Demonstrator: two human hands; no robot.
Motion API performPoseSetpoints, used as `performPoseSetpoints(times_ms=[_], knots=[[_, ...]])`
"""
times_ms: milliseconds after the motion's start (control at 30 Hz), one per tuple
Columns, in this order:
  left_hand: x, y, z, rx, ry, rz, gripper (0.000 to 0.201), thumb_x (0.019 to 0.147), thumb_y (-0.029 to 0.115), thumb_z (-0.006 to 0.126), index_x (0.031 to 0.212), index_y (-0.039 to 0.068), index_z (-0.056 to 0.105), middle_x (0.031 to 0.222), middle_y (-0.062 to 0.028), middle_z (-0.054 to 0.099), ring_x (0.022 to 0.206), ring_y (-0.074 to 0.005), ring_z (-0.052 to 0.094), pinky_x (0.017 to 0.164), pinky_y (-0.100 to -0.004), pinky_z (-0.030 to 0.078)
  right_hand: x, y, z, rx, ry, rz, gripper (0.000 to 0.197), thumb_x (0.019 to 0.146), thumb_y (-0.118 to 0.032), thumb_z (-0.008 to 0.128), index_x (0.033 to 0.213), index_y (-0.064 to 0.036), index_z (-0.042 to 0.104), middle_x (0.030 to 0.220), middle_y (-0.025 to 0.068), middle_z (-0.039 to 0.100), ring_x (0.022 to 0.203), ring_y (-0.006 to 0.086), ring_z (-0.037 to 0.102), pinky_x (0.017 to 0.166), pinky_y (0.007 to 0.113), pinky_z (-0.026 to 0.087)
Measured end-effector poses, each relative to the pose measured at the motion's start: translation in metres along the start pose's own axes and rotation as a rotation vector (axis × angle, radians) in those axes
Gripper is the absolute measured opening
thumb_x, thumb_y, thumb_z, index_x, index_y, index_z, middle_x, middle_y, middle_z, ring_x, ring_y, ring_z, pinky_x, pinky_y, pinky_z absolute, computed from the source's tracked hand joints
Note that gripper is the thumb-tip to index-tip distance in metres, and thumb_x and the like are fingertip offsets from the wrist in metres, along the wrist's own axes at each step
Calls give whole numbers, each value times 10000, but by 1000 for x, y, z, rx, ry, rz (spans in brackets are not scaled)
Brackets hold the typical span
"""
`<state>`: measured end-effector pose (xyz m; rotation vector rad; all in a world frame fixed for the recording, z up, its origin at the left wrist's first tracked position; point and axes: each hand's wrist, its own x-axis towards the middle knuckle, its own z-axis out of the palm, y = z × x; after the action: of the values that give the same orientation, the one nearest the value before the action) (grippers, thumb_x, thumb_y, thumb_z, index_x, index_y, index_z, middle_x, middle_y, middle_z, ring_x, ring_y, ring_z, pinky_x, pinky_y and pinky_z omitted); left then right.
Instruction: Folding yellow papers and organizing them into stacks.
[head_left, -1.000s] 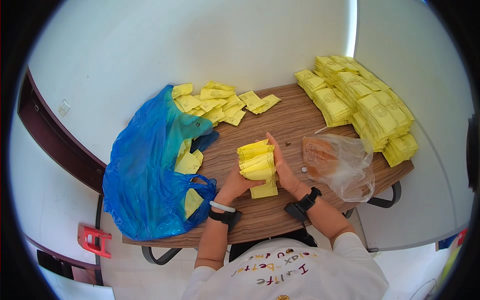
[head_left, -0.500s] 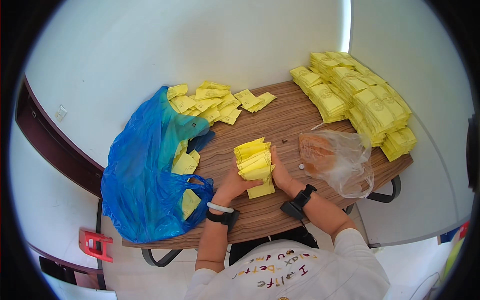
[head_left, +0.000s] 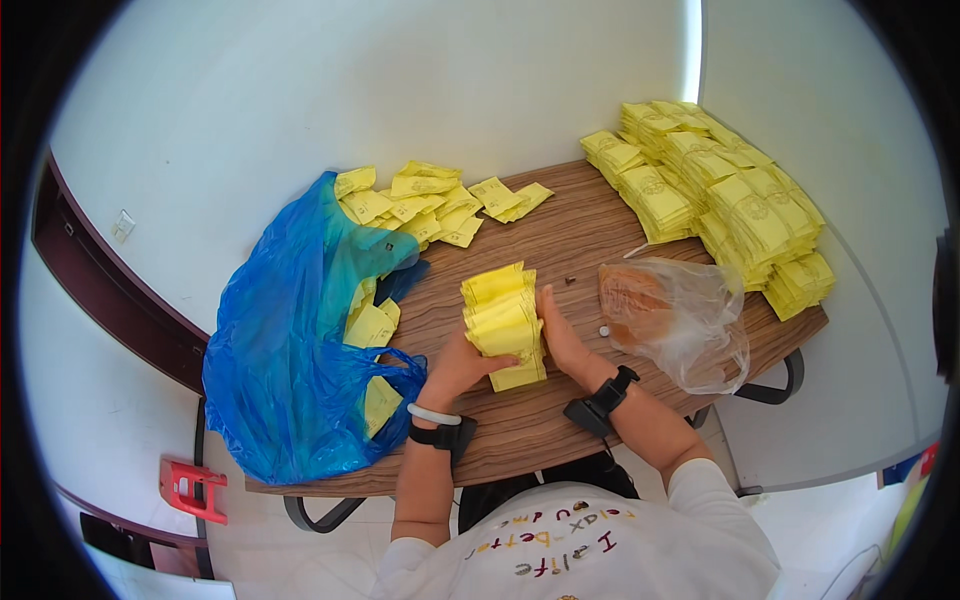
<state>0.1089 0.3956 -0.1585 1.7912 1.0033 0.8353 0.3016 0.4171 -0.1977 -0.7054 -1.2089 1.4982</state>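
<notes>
Over the middle of the wood-grain table, my left hand (head_left: 458,362) is closed round a stack of yellow packets (head_left: 502,305), its thumb lying across the near part. The packets overlap like a fanned pile, with one lower packet sticking out toward me. My right hand (head_left: 568,338) stands along the stack's right side, fingers stretched straight and flat; whether it touches the edge I cannot tell. To the left lies a blue plastic bag (head_left: 285,340) with loose yellow packets (head_left: 372,325) showing at its mouth. More loose packets (head_left: 425,195) are heaped at the table's back left.
Neat piles of yellow packets (head_left: 715,190) stand at the back right against the wall. Nearer me is a clear plastic bag (head_left: 690,335) with something orange-brown inside. A small round white thing (head_left: 604,331) lies by it. A red stool (head_left: 192,490) stands on the floor, left.
Both hands have shifted slightly, the stack moving a little left and away from me. My right hand's fingers look straighter beside it. The bags and piles stay put.
</notes>
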Motion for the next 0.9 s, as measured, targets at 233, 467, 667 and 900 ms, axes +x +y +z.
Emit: performPoseSetpoints(times_ms=[233, 467, 667, 900], knots=[[0, -7, -3, -831, 137, -103, 592, 839, 94, 727, 1368, 12, 474, 1341, -139, 573, 1174, -275, 595, 993, -383, 489, -4, -25, -9, -7, -184, -142, 710, 1054, -531, 251, 1542, -16, 218, 1556, 121, 322, 1425, 235, 322, 1169, 350, 256], [4, -30, 11, -1273, 160, -137, 567, 976, 356, 592, 1421, 43, 433, 1389, -147, 536, 1218, -286, 570, 1020, -421, 485, -15, -29, 6, -293, -196, -316, 634, 1051, -360, 383, 1547, -9, 205, 1563, 153, 309, 1435, 235, 311, 1168, 352, 238], [6, -20, 19, -1317, 220, -166, 660, 992, 544, 475, 1464, 87, 403, 1425, -130, 511, 1262, -286, 539, 1058, -430, 454, -23, -45, 8, -467, -71, -508, 561, 977, -280, 521, 1455, -18, 392, 1472, 165, 417, 1343, 267, 413, 1137, 384, 284], [7, -15, 21, -1353, 179, -121, 689, 971, 551, 519, 1463, 84, 397, 1417, -131, 516, 1270, -285, 534, 1054, -432, 460, -37, -65, 24, -900, -21, -775, 338, 807, -255, 744, 1044, -63, 599, 1335, 171, 521, 1218, 350, 492, 1034, 451, 351]])
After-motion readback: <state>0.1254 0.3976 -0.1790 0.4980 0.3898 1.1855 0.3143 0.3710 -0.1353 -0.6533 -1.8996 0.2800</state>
